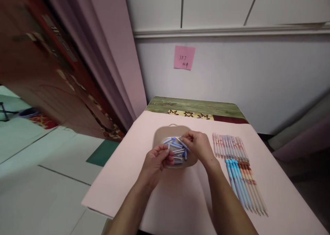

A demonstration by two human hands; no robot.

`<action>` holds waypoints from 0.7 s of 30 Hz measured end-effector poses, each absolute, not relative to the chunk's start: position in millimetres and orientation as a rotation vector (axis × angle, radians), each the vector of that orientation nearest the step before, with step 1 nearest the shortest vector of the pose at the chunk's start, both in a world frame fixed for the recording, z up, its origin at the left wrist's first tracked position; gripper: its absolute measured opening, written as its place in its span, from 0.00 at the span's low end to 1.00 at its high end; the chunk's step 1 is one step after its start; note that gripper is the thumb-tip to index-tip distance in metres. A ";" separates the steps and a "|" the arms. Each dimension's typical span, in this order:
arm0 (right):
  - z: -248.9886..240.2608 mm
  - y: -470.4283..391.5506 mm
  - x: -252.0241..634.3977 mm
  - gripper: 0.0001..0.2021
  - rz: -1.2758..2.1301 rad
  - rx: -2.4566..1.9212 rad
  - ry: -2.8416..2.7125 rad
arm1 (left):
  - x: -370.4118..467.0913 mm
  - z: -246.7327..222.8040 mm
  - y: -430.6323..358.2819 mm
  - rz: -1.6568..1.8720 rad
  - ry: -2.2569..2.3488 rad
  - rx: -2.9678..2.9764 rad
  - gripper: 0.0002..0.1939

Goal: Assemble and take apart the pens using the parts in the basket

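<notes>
The table (224, 108) is mostly covered by a pink sheet (116, 180); a basin (157, 136) is set there, left of pens (243, 169) in two rows.

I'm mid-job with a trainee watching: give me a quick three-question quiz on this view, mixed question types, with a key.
1. Name it: which container, with blue pieces inside, is between and below the left hand and the right hand?
2. True or false: from the wearer's viewpoint, the light-blue pens lie to the left of the brown-topped pens.
3. Multiple choice: which number is written on the pink note? (a) 573 (b) 357 (c) 735

Key: 1. The beige tub. 2. True. 3. b.
</notes>
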State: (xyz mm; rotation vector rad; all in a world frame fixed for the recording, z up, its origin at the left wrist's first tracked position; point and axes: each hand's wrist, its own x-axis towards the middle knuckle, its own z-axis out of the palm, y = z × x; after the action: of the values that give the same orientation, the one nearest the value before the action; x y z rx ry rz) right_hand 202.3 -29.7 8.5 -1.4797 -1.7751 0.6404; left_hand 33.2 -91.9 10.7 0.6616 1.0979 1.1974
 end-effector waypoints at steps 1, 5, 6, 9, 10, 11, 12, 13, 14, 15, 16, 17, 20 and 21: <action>11.9 -33.3 199.2 0.08 0.801 -1.357 -1.745 | 34.3 14.0 -94.6 1.207 1.079 0.659 0.17; 19.3 -46.8 180.2 0.14 1.410 -1.004 -1.590 | 36.8 23.2 -102.2 1.281 1.094 0.767 0.19; 20.3 -49.4 175.6 0.14 1.488 -0.960 -1.555 | 37.3 24.2 -103.4 1.300 1.112 0.796 0.20; 24.1 -54.0 167.3 0.14 1.509 -0.926 -1.498 | 39.1 26.6 -103.1 1.321 1.173 0.890 0.21; 26.1 -54.3 166.9 0.13 1.480 -0.927 -1.479 | 39.1 28.4 -101.3 1.308 1.185 0.936 0.20; 28.3 -53.9 167.8 0.13 1.445 -0.932 -1.443 | 38.0 31.0 -98.4 1.290 1.199 0.989 0.20; 30.6 -52.7 170.5 0.12 1.407 -0.942 -1.381 | 35.4 34.7 -94.5 1.282 1.219 1.054 0.19; 32.7 -50.7 174.9 0.12 1.362 -0.952 -1.297 | 31.0 39.2 -89.6 1.281 1.257 1.133 0.18; 34.3 -47.8 181.4 0.11 1.309 -0.964 -1.201 | 24.7 44.3 -83.9 1.304 1.328 1.223 0.17; 35.4 -44.2 189.8 0.11 1.250 -0.974 -1.105 | 16.8 49.3 -77.8 1.372 1.438 1.335 0.15; 35.7 -40.0 199.8 0.10 1.188 -0.978 -1.013 | 8.1 53.5 -71.5 1.435 1.615 1.476 0.12; 35.1 -35.6 210.9 0.10 1.123 -0.981 -0.938 | -0.6 56.3 -65.3 1.441 1.834 1.618 0.10; 29.9 -23.5 244.0 0.12 0.970 -0.997 -0.824 | -17.5 52.1 -48.4 1.313 2.134 1.924 0.05; 27.5 -20.5 252.6 0.13 0.945 -1.013 -0.808 | -18.1 46.6 -43.3 1.207 2.103 2.014 0.04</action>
State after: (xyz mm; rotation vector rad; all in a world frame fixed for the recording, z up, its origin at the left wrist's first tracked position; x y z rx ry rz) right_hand 252.6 -20.5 27.5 -1.0128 -0.8076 0.9446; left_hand -18.1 -43.3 46.6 2.0143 2.1027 1.2068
